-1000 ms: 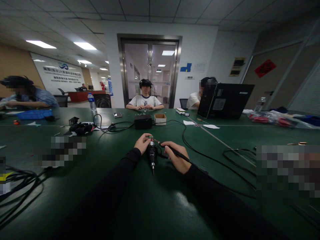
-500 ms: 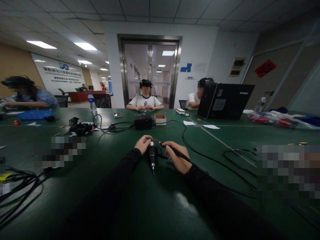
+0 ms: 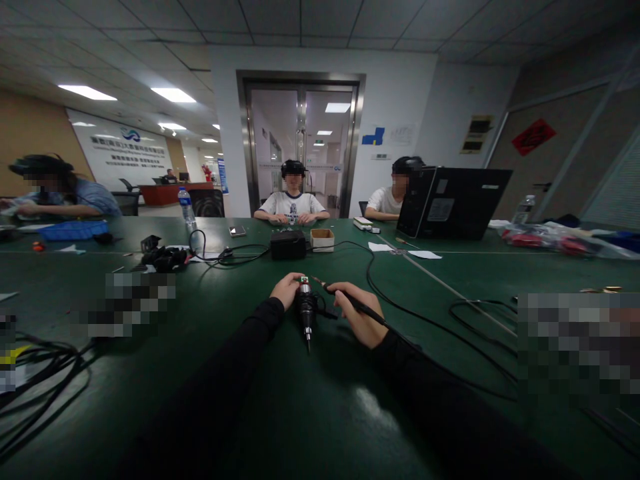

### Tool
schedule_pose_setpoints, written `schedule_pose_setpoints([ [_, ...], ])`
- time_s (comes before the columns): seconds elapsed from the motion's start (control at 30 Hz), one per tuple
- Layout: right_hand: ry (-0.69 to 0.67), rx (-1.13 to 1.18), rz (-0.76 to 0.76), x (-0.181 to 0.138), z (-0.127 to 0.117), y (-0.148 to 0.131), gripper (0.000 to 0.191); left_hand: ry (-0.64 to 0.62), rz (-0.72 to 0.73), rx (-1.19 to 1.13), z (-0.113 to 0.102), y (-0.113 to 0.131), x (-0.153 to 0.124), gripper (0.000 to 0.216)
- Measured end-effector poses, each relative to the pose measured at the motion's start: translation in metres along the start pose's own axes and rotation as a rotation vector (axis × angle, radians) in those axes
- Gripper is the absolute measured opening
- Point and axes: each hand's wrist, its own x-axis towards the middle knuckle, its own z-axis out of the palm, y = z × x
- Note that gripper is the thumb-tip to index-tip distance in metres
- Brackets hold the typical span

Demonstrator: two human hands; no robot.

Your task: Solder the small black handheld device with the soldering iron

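In my right hand [image 3: 361, 317] is a soldering iron [image 3: 367, 312], held like a pen with its thin tip pointing up and left. A small white-and-green piece [image 3: 305, 280] with a red spot lies at the fingertips of my left hand [image 3: 286, 291], which is pinched on it. Just to the right, the iron's tip is close to this piece with a narrow gap. Below it a black pointed tool [image 3: 306, 310] with cord wound round its body lies on the table, its metal point towards me. The piece's underside is hidden.
Beyond my hands stand a black box [image 3: 287, 245] and a small open carton [image 3: 322, 241]. A black cable [image 3: 395, 303] curves along the right. Further off are a computer case [image 3: 453, 203], a water bottle [image 3: 186, 207] and a blue tray [image 3: 75, 231]. Several people sit around the table [image 3: 220, 413].
The soldering iron's tip has shifted slightly right, away from the small piece, which now shows more of its face. My left hand has stayed nearly in place.
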Motion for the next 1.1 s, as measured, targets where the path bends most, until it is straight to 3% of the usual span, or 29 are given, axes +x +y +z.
schedule_pose_setpoints([
  [0.33,0.015,-0.008,-0.021,0.001,0.001,-0.001,0.030,-0.020,0.016,0.368,-0.004,0.001,0.000,0.035],
  [0.53,0.024,-0.009,-0.017,0.001,-0.002,-0.002,0.030,-0.038,-0.045,0.577,-0.008,0.014,-0.003,0.030],
  [0.7,0.024,-0.004,0.000,0.001,-0.002,0.000,0.030,-0.146,-0.152,0.672,-0.010,0.037,-0.011,0.031],
  [0.9,0.049,0.024,0.007,0.002,-0.003,0.005,0.030,-0.328,-0.287,0.816,-0.002,0.076,-0.044,0.061],
  [1.03,0.058,0.027,0.020,0.002,-0.003,0.006,0.030,-0.402,-0.180,0.941,0.002,0.085,-0.059,0.100],
  [1.1,0.065,0.029,0.017,0.002,-0.002,0.006,0.030,-0.406,-0.114,1.030,0.006,0.085,-0.063,0.107],
])
